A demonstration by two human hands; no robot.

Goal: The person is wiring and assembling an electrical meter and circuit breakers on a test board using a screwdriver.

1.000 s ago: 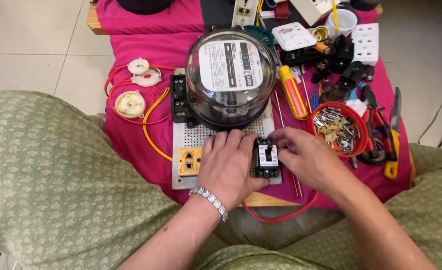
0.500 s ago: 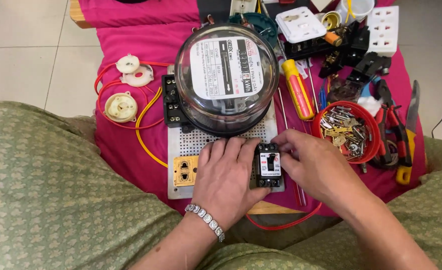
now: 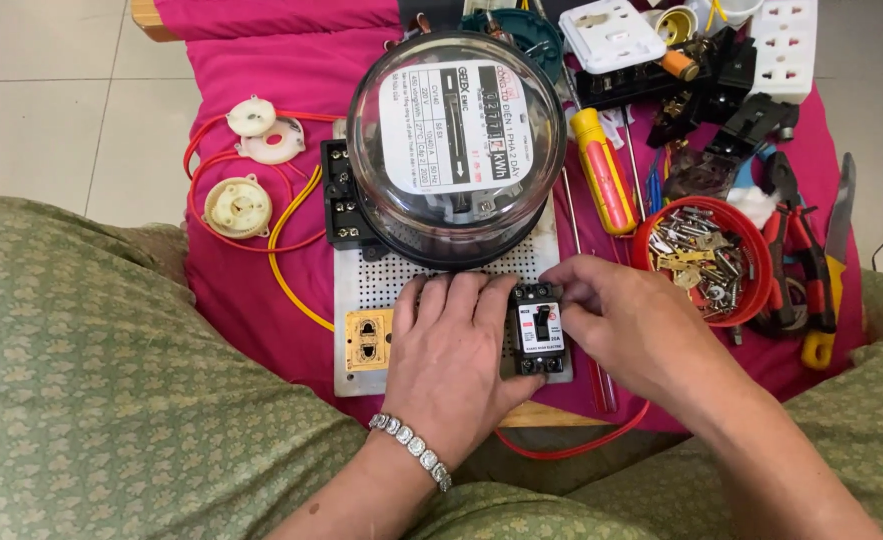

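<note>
Since the earlier frames both hands have closed in a little on the small black circuit breaker [image 3: 539, 330], and the view has slid downward and leftward so the board sits higher; the breaker stands on the lower right corner of the white perforated board [image 3: 361, 290]; the left hand [image 3: 458, 365] lies flat on the board just beside it, fingers spread and pressing, thumb against the breaker's left side; the right hand [image 3: 633, 330] pinches the breaker's top right edge with fingertips (the grip is light); a yellow socket [image 3: 368, 339] sits left of the left hand; above looms the round glass-domed electricity meter [image 3: 456, 140]; a red bowl of screws [image 3: 701, 258] and a yellow-handled screwdriver [image 3: 602, 170] lie to the right on the pink cloth [image 3: 261, 60].
</note>
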